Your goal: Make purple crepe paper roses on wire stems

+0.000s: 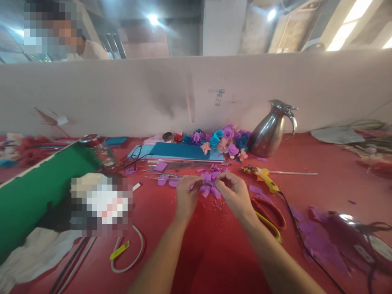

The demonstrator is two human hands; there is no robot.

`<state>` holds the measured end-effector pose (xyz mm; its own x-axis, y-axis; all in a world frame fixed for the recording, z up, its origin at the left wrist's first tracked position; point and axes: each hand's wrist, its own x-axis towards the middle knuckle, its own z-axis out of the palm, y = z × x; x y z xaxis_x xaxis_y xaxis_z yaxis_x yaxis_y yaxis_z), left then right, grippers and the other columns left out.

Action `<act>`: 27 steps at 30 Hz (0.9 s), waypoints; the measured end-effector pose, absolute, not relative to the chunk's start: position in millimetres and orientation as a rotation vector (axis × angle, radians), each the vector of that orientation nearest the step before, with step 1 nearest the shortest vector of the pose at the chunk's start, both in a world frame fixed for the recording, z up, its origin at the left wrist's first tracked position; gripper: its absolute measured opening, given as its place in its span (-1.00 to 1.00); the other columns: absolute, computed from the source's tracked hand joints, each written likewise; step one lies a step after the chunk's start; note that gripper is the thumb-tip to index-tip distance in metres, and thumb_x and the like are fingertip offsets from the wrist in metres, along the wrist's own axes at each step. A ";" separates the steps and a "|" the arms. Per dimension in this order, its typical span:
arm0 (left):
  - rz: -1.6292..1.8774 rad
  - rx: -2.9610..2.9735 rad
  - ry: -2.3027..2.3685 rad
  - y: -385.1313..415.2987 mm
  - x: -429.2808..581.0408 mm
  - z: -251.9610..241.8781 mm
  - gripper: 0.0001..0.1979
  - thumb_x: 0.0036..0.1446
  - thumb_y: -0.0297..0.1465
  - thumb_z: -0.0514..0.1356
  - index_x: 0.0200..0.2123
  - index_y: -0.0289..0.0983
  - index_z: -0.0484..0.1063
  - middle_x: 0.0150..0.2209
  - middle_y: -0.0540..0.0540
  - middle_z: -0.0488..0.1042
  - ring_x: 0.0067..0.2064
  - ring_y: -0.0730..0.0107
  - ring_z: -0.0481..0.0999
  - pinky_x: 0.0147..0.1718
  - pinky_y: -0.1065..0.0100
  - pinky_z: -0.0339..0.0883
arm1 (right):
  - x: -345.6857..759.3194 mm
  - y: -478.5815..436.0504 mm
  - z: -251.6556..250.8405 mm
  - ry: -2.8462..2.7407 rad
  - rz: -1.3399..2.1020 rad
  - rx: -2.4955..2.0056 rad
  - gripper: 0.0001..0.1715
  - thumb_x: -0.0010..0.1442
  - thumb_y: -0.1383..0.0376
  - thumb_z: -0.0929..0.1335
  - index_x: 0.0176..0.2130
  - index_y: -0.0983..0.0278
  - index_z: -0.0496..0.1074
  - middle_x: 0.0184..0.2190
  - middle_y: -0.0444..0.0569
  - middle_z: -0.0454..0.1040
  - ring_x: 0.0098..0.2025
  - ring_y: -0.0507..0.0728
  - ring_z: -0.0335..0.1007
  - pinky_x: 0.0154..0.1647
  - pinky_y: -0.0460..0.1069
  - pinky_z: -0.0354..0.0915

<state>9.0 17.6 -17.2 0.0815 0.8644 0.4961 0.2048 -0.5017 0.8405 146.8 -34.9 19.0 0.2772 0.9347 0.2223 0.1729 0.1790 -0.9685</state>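
Near the middle of the red table, my left hand (187,195) and my right hand (234,193) face each other at a purple paper flower (210,177). My left fingers pinch its left side, and my right thumb and forefinger are closed at its right edge. Purple petals (206,190) lie just under and around the flower. Behind it stands a bunch of purple, blue and pink paper flowers (228,141). Thin wires (162,176) and more purple pieces (160,166) lie to the left of my left hand.
A yellow glue gun (268,181) with a black cord and red-and-yellow scissors (272,212) lie right of my hands. A metal jug (269,128) stands behind. Blue sheets (180,150), glasses (136,157), a glass jar (105,154) and a green panel (55,183) are farther left. A person (94,50) is beyond the partition.
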 end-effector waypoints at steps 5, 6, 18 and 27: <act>1.467 1.793 1.064 19.6 8.1 -17.9 -0.86 0.05 -0.36 0.21 -0.40 -0.15 0.60 -0.46 -0.07 0.56 -0.37 0.31 0.43 -0.31 0.29 0.28 | 145.9 -34.5 17.9 -1.166 0.854 -1.267 -0.86 0.01 0.27 0.28 -0.54 0.26 0.30 -0.60 -0.19 0.30 -0.53 -0.01 0.20 -0.48 -0.11 0.12; 1.464 1.799 1.061 19.8 8.0 -17.8 -0.86 0.05 -0.35 0.21 -0.40 -0.15 0.60 -0.46 -0.07 0.56 -0.37 0.30 0.43 -0.31 0.29 0.29 | 146.0 -34.6 18.0 -1.163 0.880 -1.260 -0.86 0.01 0.26 0.28 -0.53 0.26 0.30 -0.61 -0.18 0.30 -0.53 0.00 0.20 -0.48 -0.11 0.13; 1.433 1.720 1.142 17.7 7.1 -9.5 -0.87 0.01 -0.37 0.21 -0.41 -0.17 0.59 -0.42 -0.07 0.57 -0.32 0.25 0.46 -0.25 0.28 0.27 | 146.8 -32.5 20.6 -1.098 0.951 -1.234 -0.78 0.02 0.25 0.27 -0.60 0.25 0.33 -0.66 -0.15 0.37 -0.56 0.02 0.27 -0.49 -0.11 0.18; 1.352 1.409 1.154 23.7 1.3 -9.7 -0.84 -0.04 -0.30 0.24 -0.41 -0.26 0.56 -0.39 -0.07 0.59 -0.30 0.27 0.51 -0.22 0.32 0.32 | 147.2 -26.2 0.7 -1.532 0.408 -1.564 -0.78 0.02 0.36 0.29 -0.38 0.22 0.54 -0.46 -0.02 0.54 -0.42 0.13 0.39 -0.34 -0.03 0.22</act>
<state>1.3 23.7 -9.7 -0.0087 0.9759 0.2182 0.0624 -0.2173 0.9741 147.2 -26.2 0.7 0.1836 0.9230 0.3382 0.6328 0.1523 -0.7592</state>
